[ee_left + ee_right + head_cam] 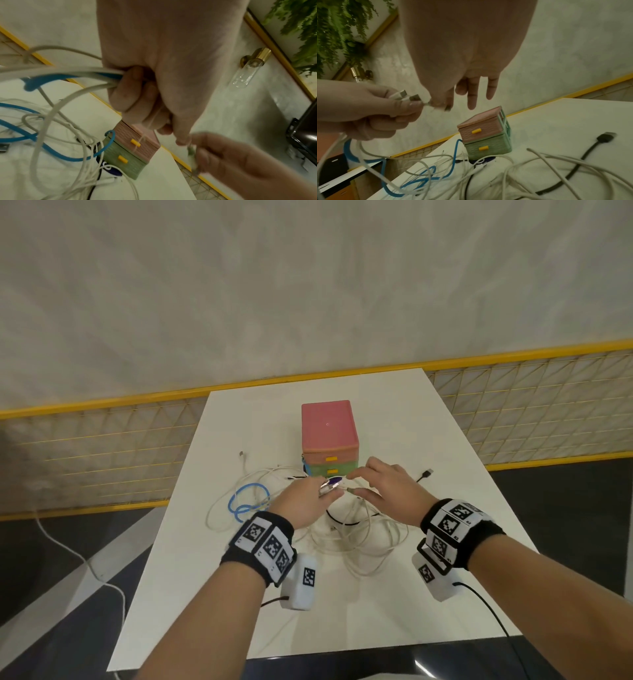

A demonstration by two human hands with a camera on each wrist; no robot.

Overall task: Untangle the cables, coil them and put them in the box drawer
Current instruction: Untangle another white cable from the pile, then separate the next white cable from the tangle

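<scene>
Several tangled cables (346, 529), white, blue and black, are spread on the counter (404, 419) before the closed box drawer (329, 436). A bundle with plug ends is gripped in the left hand (303, 503); one plug tip is pinched by the right hand (387, 491).

Head view: even, diffuse light with a bright worktop (394, 405), faint shadows and no glare. Wide-angle distortion bends the yellow rail (513, 354) towards the frame edges. Both wrist views are dimmer, with a greenish cast and grain. In the left wrist view the right hand (231, 155) is motion-blurred; the near cables (51, 71) are soft.
</scene>
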